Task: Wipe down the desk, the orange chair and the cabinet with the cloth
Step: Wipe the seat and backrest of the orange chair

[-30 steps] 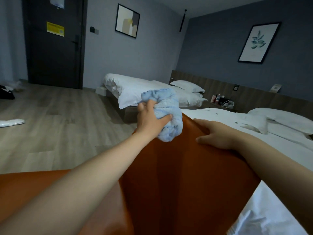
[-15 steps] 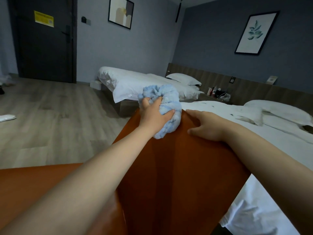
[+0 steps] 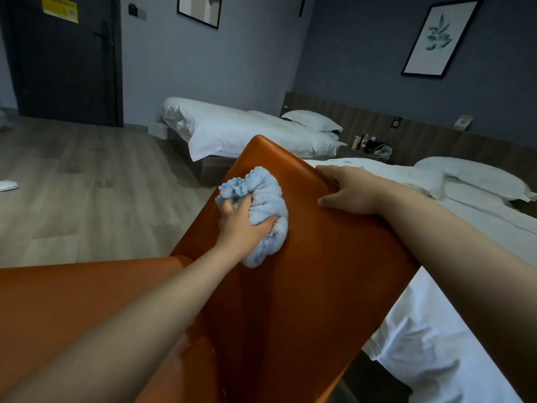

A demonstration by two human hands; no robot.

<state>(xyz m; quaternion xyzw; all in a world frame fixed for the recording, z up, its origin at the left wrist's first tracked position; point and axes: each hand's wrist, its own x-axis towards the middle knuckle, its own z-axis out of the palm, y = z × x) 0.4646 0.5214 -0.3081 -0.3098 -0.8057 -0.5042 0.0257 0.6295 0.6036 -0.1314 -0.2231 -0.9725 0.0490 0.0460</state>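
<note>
Left hand (image 3: 241, 225) gripping bunched blue cloth (image 3: 261, 210), pressing it on orange chair (image 3: 313, 286) backrest. Right hand (image 3: 348, 190) curling over backrest's top edge. White beds (image 3: 232, 132) lying behind, grey wood floor (image 3: 87, 193), dark door (image 3: 64, 59).

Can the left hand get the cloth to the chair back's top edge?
Probably yes: only bare orange chair back lies between the cloth in the left hand and that edge; the right hand grips further right.
</note>
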